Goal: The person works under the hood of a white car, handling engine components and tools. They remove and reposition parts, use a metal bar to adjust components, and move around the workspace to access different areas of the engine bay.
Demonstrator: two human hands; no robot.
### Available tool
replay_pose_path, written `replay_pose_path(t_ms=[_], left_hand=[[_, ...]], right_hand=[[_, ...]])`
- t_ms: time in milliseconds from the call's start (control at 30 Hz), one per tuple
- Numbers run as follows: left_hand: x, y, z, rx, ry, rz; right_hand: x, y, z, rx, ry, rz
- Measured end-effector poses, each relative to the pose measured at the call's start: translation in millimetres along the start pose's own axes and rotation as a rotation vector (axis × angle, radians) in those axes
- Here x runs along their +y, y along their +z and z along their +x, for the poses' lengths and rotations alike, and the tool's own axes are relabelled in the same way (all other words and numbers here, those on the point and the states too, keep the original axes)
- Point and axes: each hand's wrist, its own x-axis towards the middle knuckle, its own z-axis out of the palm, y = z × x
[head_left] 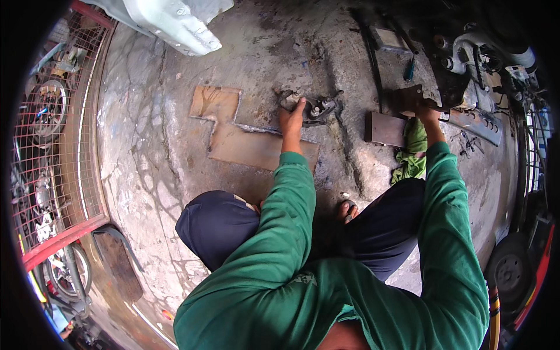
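A dark, greasy metal car part (318,109) with round fittings lies on the concrete floor ahead of me. My left hand (291,118) is closed around its left end, the thumb lying along the top. Out to the right, my right hand (429,113) is closed at the edge of a dark brown box-like piece (408,98); its fingertips are partly hidden. Beside that hand, a brown rectangular block or case (385,129) rests on the floor, and a bright green cloth (414,144) is bunched up just below the wrist.
A flat, stepped brown sheet (233,139) lies left of the metal part. Vehicle parts (466,58) crowd the far right, with a teal-handled tool (410,70) nearby. A pale panel (169,26) juts in at the top. Red mesh fencing (64,151) runs along the left.
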Motion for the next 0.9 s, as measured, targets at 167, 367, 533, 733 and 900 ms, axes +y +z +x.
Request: replay_pose_path(t_ms=[167, 367, 533, 733, 900], left_hand=[[-5.5, -38.0, 9.8, 0.116, 0.055, 0.049], [0.7, -8.2, -0.6, 0.046, 0.016, 0.105], [-15.1, -39.5, 25.5, 0.091, -0.035, 0.01], [-19.5, -27.6, 27.2, 0.039, 0.023, -0.097], [-21.1, -23.3, 49.2, 0.265, 0.124, 0.218]], right_hand=[[-74.1, -24.2, 5.4, -0.463, 0.554, 0.716], [-69.6, -81.5, 9.1, -0.295, -0.007, 0.355], [-156.4, -140.9, 27.3, -0.563, -0.136, 0.641], [-233.7, -247.1, 4.8, -0.572, -0.271, 0.631], [-282.0, -300.0, -10.8, -0.587, -0.315, 0.709]])
